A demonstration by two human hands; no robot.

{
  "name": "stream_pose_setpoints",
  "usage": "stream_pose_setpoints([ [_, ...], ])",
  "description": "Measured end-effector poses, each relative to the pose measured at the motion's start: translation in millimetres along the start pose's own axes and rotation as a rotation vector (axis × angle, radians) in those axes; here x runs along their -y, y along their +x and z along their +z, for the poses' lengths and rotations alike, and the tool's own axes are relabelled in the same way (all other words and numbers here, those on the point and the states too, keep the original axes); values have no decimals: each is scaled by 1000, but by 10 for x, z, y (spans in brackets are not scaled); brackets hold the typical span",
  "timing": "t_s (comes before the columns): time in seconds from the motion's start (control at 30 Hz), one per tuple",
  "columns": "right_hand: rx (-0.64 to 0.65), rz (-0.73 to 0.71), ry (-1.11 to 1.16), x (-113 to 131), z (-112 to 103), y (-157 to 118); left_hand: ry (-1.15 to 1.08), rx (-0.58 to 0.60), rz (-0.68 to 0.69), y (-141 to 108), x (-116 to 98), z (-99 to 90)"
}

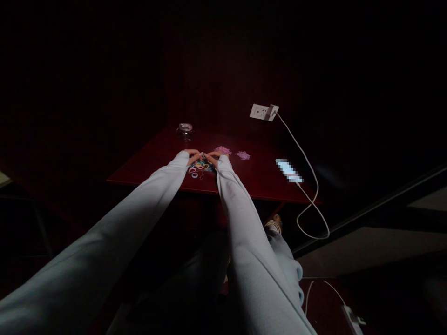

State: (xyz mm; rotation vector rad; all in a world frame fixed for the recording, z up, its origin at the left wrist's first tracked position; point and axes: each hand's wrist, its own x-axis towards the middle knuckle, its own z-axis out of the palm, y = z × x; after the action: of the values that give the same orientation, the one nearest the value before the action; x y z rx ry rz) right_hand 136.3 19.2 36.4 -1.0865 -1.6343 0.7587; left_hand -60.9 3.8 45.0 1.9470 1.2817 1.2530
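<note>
My left hand point(193, 156) and my right hand point(213, 158) meet over the dark red table point(164, 170), fingertips pinched close together. Whatever lies between the fingertips is too small and dim to name. Beneath and in front of them spreads a pile of colourful hair ties point(199, 167) in yellow, pink, blue and green, partly covered by my hands. Just behind my right hand lies a heap of small pink bands point(223, 150). To its right is a second, pinkish-purple heap point(243, 155).
A clear round container point(185, 128) stands at the table's back left. A phone with a lit screen point(289, 170) lies on the right, its white cable point(316, 177) looping past the edge to a wall socket point(259, 111). A power strip point(352, 320) is on the floor.
</note>
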Motion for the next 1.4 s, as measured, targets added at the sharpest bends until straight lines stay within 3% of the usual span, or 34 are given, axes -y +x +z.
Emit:
stream_pose_setpoints([
  [0.4, -3, 33, 7, 70, -9, -35, -13, 23, 3, 7, 7, 8],
  [0.73, 11, 31, 48, 17, 11, -1, -1, 26, -23, 15, 28, -3],
  [1.03, -57, -11, -29, -122, 58, 60, 31, 39, -10, 40, 109, 2],
  [1.13, -136, -27, -118, -79, 20, 53, 47, 30, -9, 36, 113, 8],
  [1.2, -266, 21, -199, -33, -44, 32, 37, 32, -26, 33, 108, 13],
  [1.3, -504, 224, -305, 15, -158, -19, 16, 38, -50, 31, 100, 20],
  [1.4, -635, 366, -353, 29, -230, -62, 15, 36, -53, 34, 100, 25],
])
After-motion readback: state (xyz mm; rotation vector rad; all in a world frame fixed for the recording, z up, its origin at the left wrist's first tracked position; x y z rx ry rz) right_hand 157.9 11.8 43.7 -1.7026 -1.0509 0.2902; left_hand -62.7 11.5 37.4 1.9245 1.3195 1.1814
